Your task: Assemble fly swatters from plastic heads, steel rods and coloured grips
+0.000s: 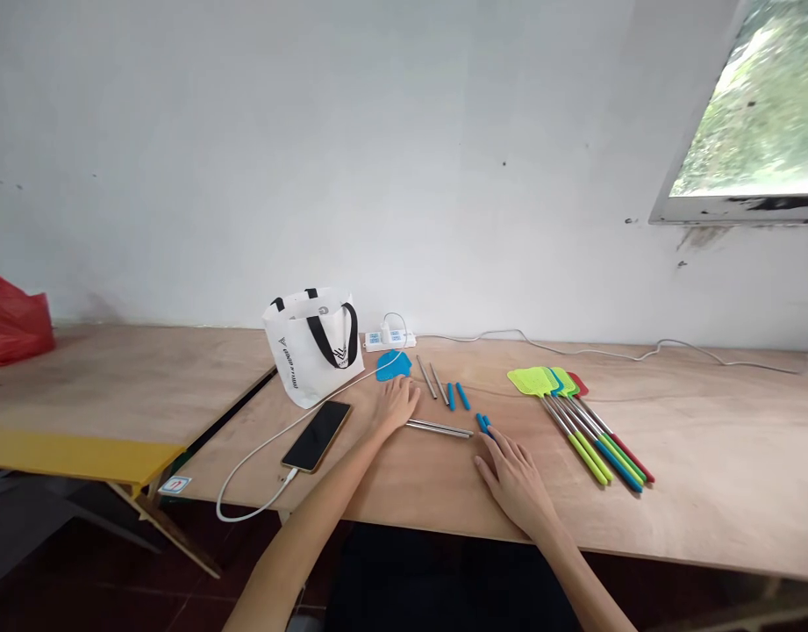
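My left hand [396, 402] lies low over the table, fingers stretched forward to the lower edge of a blue fly swatter head [394, 363]. Metal tubes [439, 428] lie just right of its wrist, and two more metal tubes [432, 380] lie farther back. Beside those are two loose blue handle grips [457, 396]. My right hand [514, 478] rests on the table with its thumb apart. Its fingertips touch another pair of blue grips [483, 423] and partly hide them. To its right, several fly swatters [591, 434] in yellow-green, blue, green and red lie side by side.
A white bag [311, 351] with black handles stands at the left. Before it lies a phone [317, 435] on a white charging cable [236, 474], which runs to a power strip [390, 340] by the wall. A red plastic bag [15, 320] sits on the adjoining table.
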Demonstrator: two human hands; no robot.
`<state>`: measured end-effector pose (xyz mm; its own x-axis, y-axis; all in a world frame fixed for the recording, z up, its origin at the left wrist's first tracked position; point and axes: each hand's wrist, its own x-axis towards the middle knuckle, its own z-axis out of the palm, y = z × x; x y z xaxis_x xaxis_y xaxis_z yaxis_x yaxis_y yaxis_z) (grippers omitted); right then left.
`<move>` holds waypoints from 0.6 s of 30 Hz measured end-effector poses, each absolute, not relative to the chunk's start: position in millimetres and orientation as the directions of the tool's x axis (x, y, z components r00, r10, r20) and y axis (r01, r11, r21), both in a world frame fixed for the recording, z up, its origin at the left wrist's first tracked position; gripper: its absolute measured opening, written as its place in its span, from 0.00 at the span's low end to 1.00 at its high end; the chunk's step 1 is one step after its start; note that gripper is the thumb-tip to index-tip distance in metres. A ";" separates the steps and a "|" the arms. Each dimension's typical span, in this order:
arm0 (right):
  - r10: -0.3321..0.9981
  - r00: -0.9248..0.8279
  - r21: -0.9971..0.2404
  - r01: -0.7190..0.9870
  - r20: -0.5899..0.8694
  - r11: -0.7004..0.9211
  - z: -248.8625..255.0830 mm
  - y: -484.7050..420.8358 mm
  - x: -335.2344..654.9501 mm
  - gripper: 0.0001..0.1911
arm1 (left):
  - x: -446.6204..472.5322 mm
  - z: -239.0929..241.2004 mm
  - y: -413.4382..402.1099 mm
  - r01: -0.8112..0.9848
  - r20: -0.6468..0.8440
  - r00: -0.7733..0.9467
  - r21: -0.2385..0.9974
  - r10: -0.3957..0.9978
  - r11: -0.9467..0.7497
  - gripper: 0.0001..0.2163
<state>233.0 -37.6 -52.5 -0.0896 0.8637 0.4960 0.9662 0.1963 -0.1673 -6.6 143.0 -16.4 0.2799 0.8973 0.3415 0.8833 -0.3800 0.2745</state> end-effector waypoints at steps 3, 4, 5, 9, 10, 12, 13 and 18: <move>0.859 -0.095 -0.157 0.967 0.502 0.199 -52.4 -37.9 231.9 0.24 | -7.6 -17.5 173.6 0.919 0.282 0.207 0.272 0.937 -0.285 0.21; 0.859 -0.096 -0.153 0.968 0.504 0.197 -52.3 -37.9 231.5 0.24 | -6.2 -18.4 179.6 0.929 0.265 0.187 0.265 0.946 -0.258 0.23; 0.858 -0.097 -0.148 0.969 0.505 0.197 -52.1 -37.9 231.1 0.23 | -4.2 -19.4 183.5 0.937 0.253 0.172 0.254 0.952 -0.238 0.24; 0.855 -0.106 -0.132 0.971 0.507 0.199 -50.1 -38.4 229.3 0.23 | 6.9 -20.5 187.9 0.960 0.252 0.141 0.202 0.957 -0.195 0.25; 0.854 -0.111 -0.127 0.971 0.509 0.202 -49.4 -38.4 228.7 0.23 | 9.2 -19.6 189.0 0.963 0.254 0.137 0.191 0.957 -0.188 0.25; 0.849 -0.124 -0.117 0.970 0.514 0.212 -48.2 -38.4 227.2 0.23 | 12.1 -16.8 193.2 0.969 0.250 0.135 0.170 0.959 -0.181 0.25; 0.845 -0.133 -0.112 0.969 0.517 0.221 -47.7 -38.2 226.4 0.23 | 12.7 -15.2 196.2 0.971 0.242 0.135 0.160 0.961 -0.177 0.26; 0.843 -0.156 -0.109 0.963 0.515 0.246 -47.5 -37.3 224.5 0.23 | 11.9 -10.3 207.4 0.981 0.203 0.134 0.114 0.970 -0.160 0.29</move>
